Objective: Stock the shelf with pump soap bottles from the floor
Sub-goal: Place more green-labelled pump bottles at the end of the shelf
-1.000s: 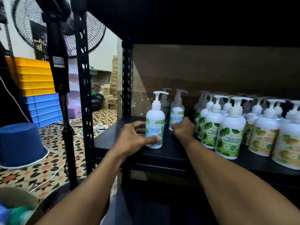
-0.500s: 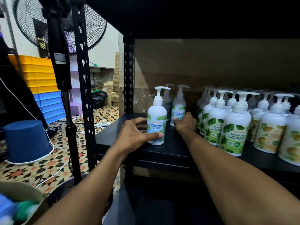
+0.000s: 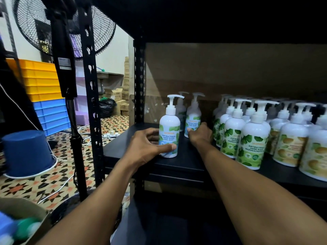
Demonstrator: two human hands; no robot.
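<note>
On the black shelf (image 3: 185, 161) of a dark metal rack, pump soap bottles stand upright in rows running from front to back.

1. Rack and surroundings. A perforated upright post (image 3: 90, 106) frames the shelf's left end. Beyond it stand a pedestal fan (image 3: 58, 25), stacked yellow crates (image 3: 40, 80) over blue crates (image 3: 51, 114), and an upturned blue bucket (image 3: 26, 152) on the patterned tile floor (image 3: 35, 184).

2. Stocked rows. To the right stand the green-leaf bottles (image 3: 253, 145), labelled "Maximum Protection". Further right, against the frame edge, stand the yellow-label bottles (image 3: 290, 147). Neighbouring bottles stand just beside one another.

3. Cool mint row. The front cool mint bottle (image 3: 169, 137) stands near the shelf's front edge, well to the left of the green-leaf bottles. The rear cool mint bottle (image 3: 193, 121) stands behind it and slightly to the right, with a further pump bottle dimly visible behind that one.

4. Left hand (image 3: 146, 147). Grip state: wrapped around the lower body of the front cool mint bottle, thumb across the label front, fingers curled behind. The bottle base rests on the shelf.

5. Right hand (image 3: 200, 135). Grip state: fingertips touch the lower part of the rear cool mint bottle; whether they close around it cannot be told, as the back of the hand hides them.
</note>
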